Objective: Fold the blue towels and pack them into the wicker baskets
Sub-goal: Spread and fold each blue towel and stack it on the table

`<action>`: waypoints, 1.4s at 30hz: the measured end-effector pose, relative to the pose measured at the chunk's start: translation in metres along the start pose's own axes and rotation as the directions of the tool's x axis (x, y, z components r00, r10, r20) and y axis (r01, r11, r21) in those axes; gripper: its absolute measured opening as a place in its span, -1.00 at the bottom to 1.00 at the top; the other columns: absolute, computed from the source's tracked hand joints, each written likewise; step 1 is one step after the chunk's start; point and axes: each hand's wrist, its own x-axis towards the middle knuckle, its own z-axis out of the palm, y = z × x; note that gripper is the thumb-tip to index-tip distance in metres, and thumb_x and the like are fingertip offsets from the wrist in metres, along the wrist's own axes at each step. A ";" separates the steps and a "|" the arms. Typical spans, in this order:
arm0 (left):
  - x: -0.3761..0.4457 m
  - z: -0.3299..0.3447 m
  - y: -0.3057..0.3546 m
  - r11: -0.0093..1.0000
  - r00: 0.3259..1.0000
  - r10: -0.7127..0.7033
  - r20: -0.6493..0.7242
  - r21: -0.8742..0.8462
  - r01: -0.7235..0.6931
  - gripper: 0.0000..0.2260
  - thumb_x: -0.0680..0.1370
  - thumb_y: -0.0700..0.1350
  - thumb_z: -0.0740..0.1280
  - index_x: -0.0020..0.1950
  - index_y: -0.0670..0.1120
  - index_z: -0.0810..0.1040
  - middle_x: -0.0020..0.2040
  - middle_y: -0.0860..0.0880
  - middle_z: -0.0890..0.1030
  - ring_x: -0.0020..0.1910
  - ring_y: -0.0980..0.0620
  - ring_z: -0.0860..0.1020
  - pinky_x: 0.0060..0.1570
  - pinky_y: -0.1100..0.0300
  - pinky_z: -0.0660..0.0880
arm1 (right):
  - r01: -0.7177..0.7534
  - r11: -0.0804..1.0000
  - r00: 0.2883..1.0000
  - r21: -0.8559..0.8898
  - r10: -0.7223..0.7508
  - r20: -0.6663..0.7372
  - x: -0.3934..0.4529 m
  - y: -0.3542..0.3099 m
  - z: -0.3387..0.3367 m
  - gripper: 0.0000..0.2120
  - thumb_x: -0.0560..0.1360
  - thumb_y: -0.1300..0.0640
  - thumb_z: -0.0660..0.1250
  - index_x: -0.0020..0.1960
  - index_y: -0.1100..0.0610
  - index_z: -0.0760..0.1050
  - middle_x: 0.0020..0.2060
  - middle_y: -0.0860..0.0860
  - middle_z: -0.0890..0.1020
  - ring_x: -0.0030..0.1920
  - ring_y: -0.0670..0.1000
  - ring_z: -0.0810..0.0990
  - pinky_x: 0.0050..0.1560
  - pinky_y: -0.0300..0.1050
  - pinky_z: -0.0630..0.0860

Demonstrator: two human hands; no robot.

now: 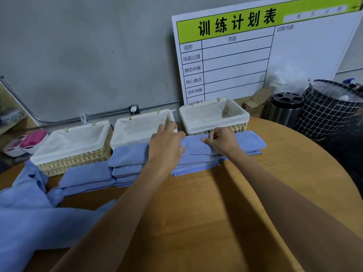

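Note:
Three wicker baskets with white liners stand in a row at the table's far edge: left basket (pixel 59 163), middle basket (pixel 125 142), right basket (pixel 237 127). All three look empty inside. A stack of folded blue towels (pixel 198 160) lies in front of the middle and right baskets. My left hand (pixel 166 142) rests flat on the top towel, fingers straight, fingertips near the middle basket's rim. My right hand (pixel 221 140) pinches the far edge of the top towel. Another folded pile (pixel 86 176) sits to the left. Unfolded blue towels (pixel 29 218) lie heaped at the near left.
A white planning board (pixel 255 55) leans on the grey wall behind the baskets. A steel bin (pixel 285 108) and a black grid hamper (pixel 328 108) stand beyond the round wooden table (pixel 216 203) at the right. Pink and white containers (pixel 25 143) sit at far left.

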 end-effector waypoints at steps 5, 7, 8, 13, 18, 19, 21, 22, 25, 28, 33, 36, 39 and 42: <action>0.003 0.006 -0.020 0.987 0.983 -0.023 0.185 -0.154 0.052 -0.71 0.64 0.06 0.29 0.36 0.12 0.57 0.30 0.00 0.58 0.28 -0.09 0.51 0.21 -0.02 0.43 | -0.032 0.999 0.999 0.002 0.032 0.043 0.000 -0.005 -0.002 -0.63 0.47 0.01 0.51 -0.39 0.10 0.43 -0.39 0.07 0.57 -0.25 0.09 0.58 -0.06 0.06 0.57; 0.003 0.008 -0.022 0.994 0.979 -0.041 0.198 -0.093 0.060 -0.71 0.65 0.09 0.27 0.36 0.17 0.55 0.31 0.02 0.58 0.31 -0.09 0.49 0.29 -0.09 0.34 | -0.047 0.999 0.997 0.012 0.046 0.057 -0.001 -0.006 0.001 -0.63 0.48 0.02 0.50 -0.39 0.10 0.42 -0.42 0.02 0.52 -0.29 0.04 0.52 -0.08 0.03 0.54; 0.002 0.008 -0.020 0.998 0.981 -0.037 0.191 -0.041 0.045 -0.71 0.65 0.11 0.26 0.36 0.18 0.54 0.28 0.03 0.59 0.29 -0.09 0.49 0.28 -0.10 0.32 | -0.050 0.999 0.997 0.017 0.049 0.055 -0.002 -0.006 0.001 -0.63 0.48 0.03 0.50 -0.38 0.10 0.42 -0.42 0.01 0.51 -0.29 0.05 0.52 -0.09 0.02 0.53; -0.006 0.018 -0.015 0.998 0.992 -0.013 0.125 0.068 0.004 -0.72 0.65 0.12 0.22 0.33 0.22 0.55 0.16 0.06 0.58 0.18 -0.08 0.46 0.14 -0.05 0.30 | -0.019 0.995 0.999 -0.096 0.022 0.039 0.002 -0.006 0.007 -0.65 0.50 -0.02 0.47 -0.34 0.10 0.44 -0.40 0.02 0.54 -0.24 0.07 0.56 -0.14 -0.04 0.51; -0.002 0.010 -0.011 0.997 0.984 0.020 0.178 0.074 -0.034 -0.74 0.65 0.05 0.24 0.30 0.15 0.60 0.18 0.00 0.55 0.19 -0.11 0.44 0.15 -0.05 0.33 | -0.007 0.937 0.999 -0.349 0.021 0.038 -0.006 -0.018 0.005 -0.71 0.54 -0.11 0.39 -0.26 0.02 0.45 -0.27 -0.03 0.53 -0.17 0.07 0.55 -0.21 -0.08 0.39; -0.001 0.006 -0.010 0.997 0.981 0.046 0.189 0.056 -0.057 -0.74 0.65 0.03 0.24 0.28 0.12 0.61 0.19 -0.02 0.54 0.20 -0.12 0.44 0.15 -0.04 0.34 | 0.001 0.911 0.999 -0.413 0.013 0.030 -0.008 -0.024 0.002 -0.72 0.55 -0.11 0.37 -0.23 0.04 0.49 -0.18 -0.01 0.52 -0.16 0.09 0.54 -0.21 -0.08 0.38; -0.003 -0.012 -0.017 0.987 0.980 0.114 0.162 -0.128 -0.094 -0.77 0.63 -0.02 0.29 0.24 0.06 0.65 0.21 -0.02 0.54 0.22 -0.10 0.45 0.18 -0.03 0.39 | 0.028 0.852 0.999 -0.522 -0.039 -0.009 -0.014 -0.040 -0.005 -0.73 0.55 -0.14 0.35 -0.12 0.06 0.58 -0.02 0.05 0.50 -0.15 0.14 0.52 -0.20 -0.07 0.40; -0.007 -0.026 -0.028 0.962 0.981 0.156 0.118 -0.245 -0.123 -0.79 0.61 -0.05 0.33 0.21 0.04 0.67 0.21 -0.01 0.55 0.21 -0.07 0.47 0.17 -0.02 0.41 | 0.034 0.845 0.996 -0.534 -0.072 -0.049 -0.020 -0.049 -0.010 -0.72 0.56 -0.15 0.33 -0.07 0.05 0.61 0.02 0.06 0.51 -0.13 0.17 0.55 -0.20 -0.05 0.42; -0.041 -0.076 -0.085 0.895 0.980 0.197 -0.002 -0.409 -0.180 -0.83 0.57 -0.10 0.38 0.12 -0.01 0.71 0.08 0.03 0.62 0.01 0.04 0.55 0.04 0.08 0.47 | 0.153 0.894 0.946 -0.421 -0.256 -0.200 -0.052 -0.077 -0.013 -0.78 0.62 -0.10 0.25 0.03 0.00 0.58 -0.02 0.04 0.55 -0.19 0.13 0.57 -0.29 -0.06 0.38; -0.100 -0.116 -0.168 0.934 0.989 0.112 0.101 -0.352 -0.070 -0.81 0.53 -0.01 0.38 0.05 -0.02 0.73 -0.07 0.02 0.70 -0.12 0.07 0.60 -0.05 0.17 0.49 | 0.415 0.885 0.892 -0.211 -0.441 -0.099 -0.106 -0.123 0.023 -0.87 0.64 0.04 0.23 0.05 -0.01 0.55 -0.09 -0.06 0.50 -0.18 0.03 0.53 -0.23 -0.08 0.31; -0.217 -0.124 -0.300 0.978 0.937 -0.068 0.344 -0.161 0.130 -0.91 0.53 -0.12 0.41 -0.06 0.02 0.71 -0.09 0.15 0.68 -0.13 0.17 0.60 -0.11 0.29 0.47 | 0.615 0.786 0.732 -0.052 -0.546 0.408 -0.179 -0.200 0.154 -0.75 0.64 -0.10 0.22 0.16 0.00 0.56 -0.02 -0.05 0.53 -0.02 0.03 0.57 -0.07 -0.01 0.48; -0.257 -0.105 -0.332 0.986 0.940 -0.096 0.328 -0.101 0.135 -0.83 0.52 -0.08 0.46 0.10 0.02 0.70 0.12 0.12 0.66 0.10 0.10 0.59 0.10 0.14 0.52 | 0.651 0.753 0.672 -0.092 -0.516 0.531 -0.198 -0.226 0.223 -0.63 0.59 -0.23 0.23 0.25 -0.02 0.53 0.11 -0.02 0.55 0.10 0.05 0.55 0.04 -0.01 0.50; -0.269 -0.085 -0.340 0.984 0.949 -0.030 0.314 -0.155 0.082 -0.80 0.53 -0.04 0.47 0.14 -0.02 0.69 0.21 0.07 0.63 0.19 0.09 0.55 0.15 0.32 0.38 | 0.727 0.647 0.620 -0.232 -0.473 0.626 -0.208 -0.226 0.268 -0.57 0.53 -0.30 0.25 0.25 -0.05 0.49 0.21 -0.01 0.52 0.24 0.11 0.43 0.21 0.08 0.39; -0.269 -0.075 -0.347 0.988 0.953 0.027 0.302 -0.153 0.020 -0.61 0.46 0.29 0.41 0.15 0.09 0.68 0.23 0.17 0.58 0.19 0.15 0.50 0.17 0.26 0.32 | 0.766 0.573 0.622 -0.293 -0.544 0.563 -0.212 -0.214 0.282 -0.74 0.60 -0.14 0.23 0.14 -0.01 0.52 0.16 -0.02 0.55 0.22 0.14 0.42 0.17 0.10 0.34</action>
